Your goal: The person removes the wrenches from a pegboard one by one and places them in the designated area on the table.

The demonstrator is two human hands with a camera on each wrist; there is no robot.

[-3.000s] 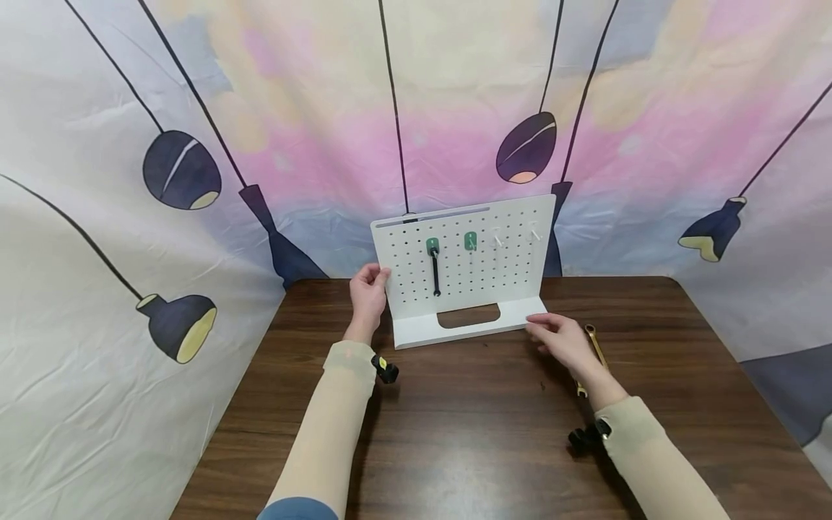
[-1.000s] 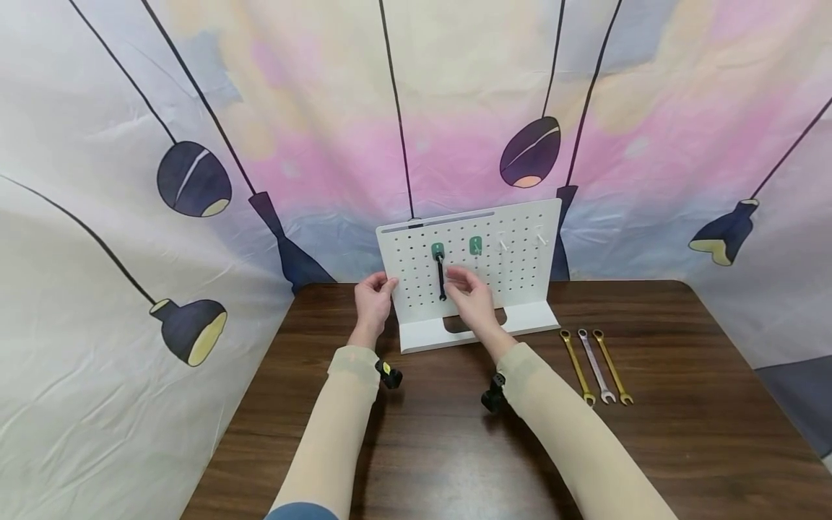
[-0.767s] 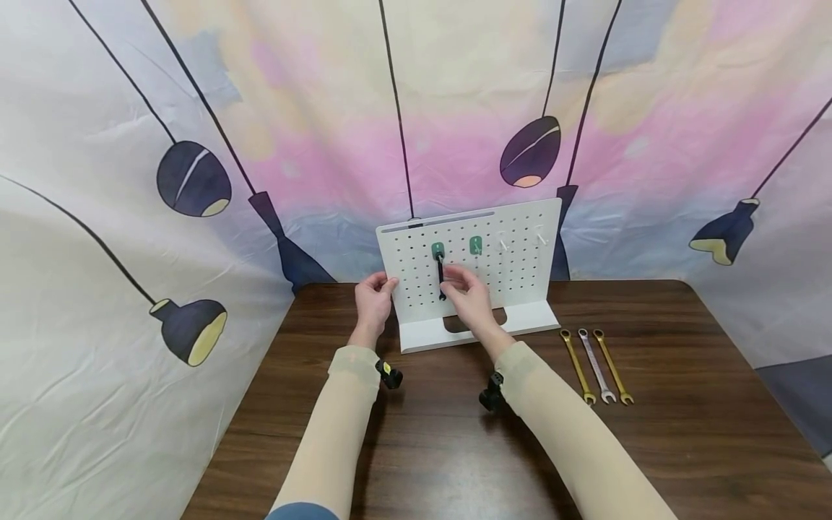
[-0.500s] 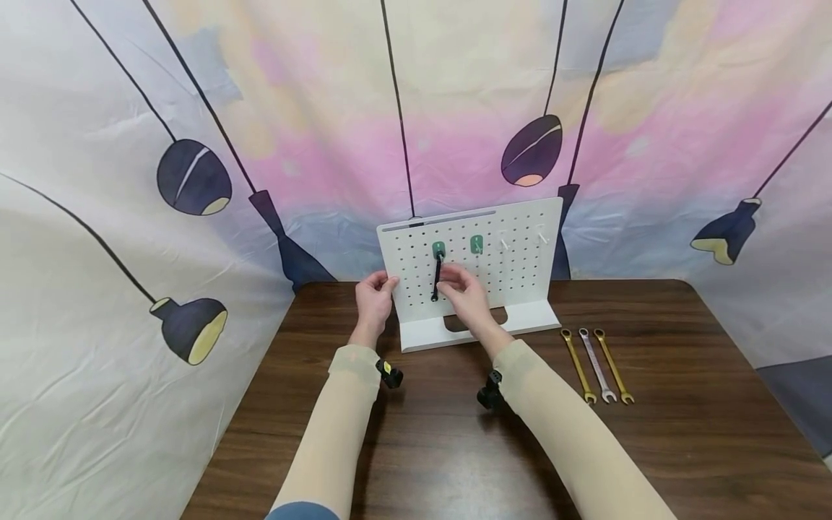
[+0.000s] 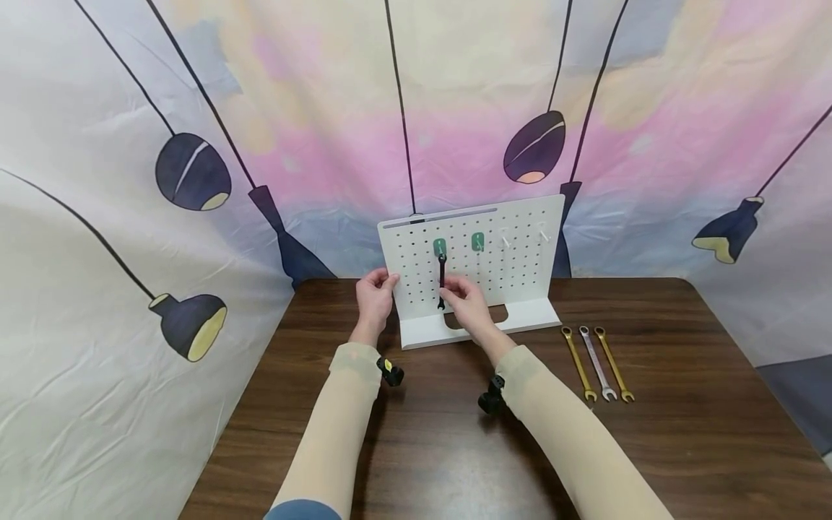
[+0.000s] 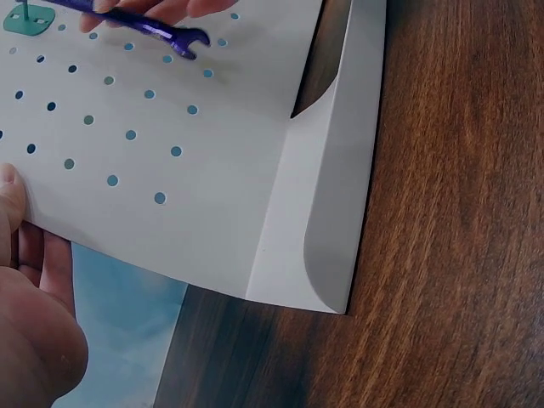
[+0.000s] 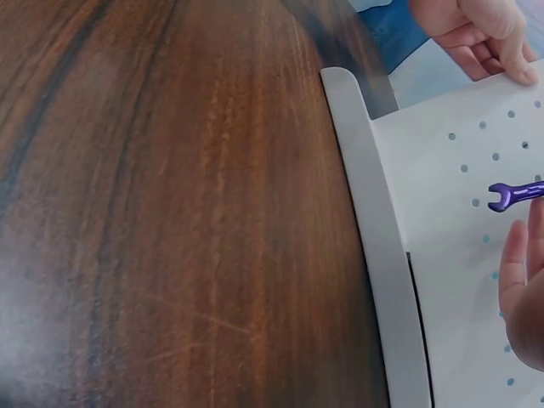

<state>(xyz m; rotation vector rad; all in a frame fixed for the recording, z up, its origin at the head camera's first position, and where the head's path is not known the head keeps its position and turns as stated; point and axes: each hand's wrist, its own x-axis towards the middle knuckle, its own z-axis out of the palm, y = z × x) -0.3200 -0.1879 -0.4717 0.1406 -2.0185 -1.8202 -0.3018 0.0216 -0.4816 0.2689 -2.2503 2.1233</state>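
A white pegboard (image 5: 416, 271) stands on its flat base at the back of the table. My left hand (image 5: 375, 300) pinches its left edge between thumb and fingers. My right hand (image 5: 471, 307) pinches the shaft of a combination wrench (image 5: 442, 278), dark in the head view and purple in the wrist views. The wrench hangs upright before the board, open jaw end down (image 7: 503, 197). Its ring end is just below the left green hook (image 5: 440, 247); whether the ring still touches the peg, I cannot tell.
Another green hook (image 5: 477, 241) and two white hooks, one a clear-looking peg (image 5: 505, 242), sit farther right on the board. Two gold wrenches, one the leftmost (image 5: 578, 363), and a silver wrench (image 5: 598, 363) lie on the brown table (image 5: 442, 448). A printed curtain hangs behind.
My right hand moved from the board's right base to the dark wrench and took hold of it. The wrench tilted, then came down slightly from the green hook. My left hand stayed at the board's edge.
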